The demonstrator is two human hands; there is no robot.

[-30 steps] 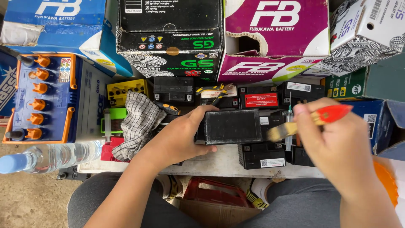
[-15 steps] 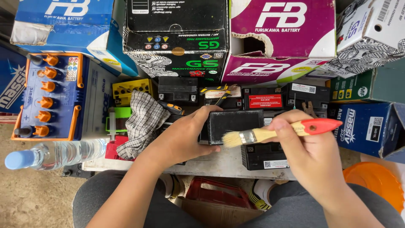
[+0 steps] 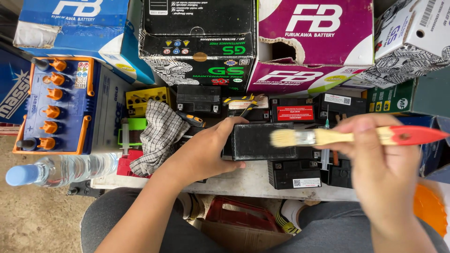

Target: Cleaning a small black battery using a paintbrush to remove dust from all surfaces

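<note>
Looking down from the head view: left hand (image 3: pixel 199 152) clamps the small black battery (image 3: pixel 260 140) from its left end, thumb over the top edge, fingers (image 3: pixel 232 165) curled under the near edge. Battery sits tilted up off the tabletop (image 3: pixel 243 180), broad dusty face toward the camera, long axis running left-right.

Right hand (image 3: pixel 379 164) holds the paintbrush (image 3: pixel 337 136), fingers closed around the pale wooden shaft; red handle end sticks out to the right past the hand. Hand is motion-blurred, so exact finger placement is unclear. Brush long axis is also left-right, roughly parallel to the battery's. Bristles (image 3: pixel 282 137) point left and overlap the right part of the battery face; contact or just above, can't tell.

Key relation: battery lies left of the right hand, bristle tip toward it, handle away. Left hand is the nearer one, already on it.

Around: checked cloth (image 3: pixel 157 136) just left of the left hand, more small black batteries (image 3: pixel 293 174) right and behind, syringe (image 3: pixel 325 140) upright between them, large blue battery with orange caps (image 3: pixel 54 107) and water bottle (image 3: pixel 61 171) far left, cardboard boxes (image 3: pixel 309 42) stacked behind.
</note>
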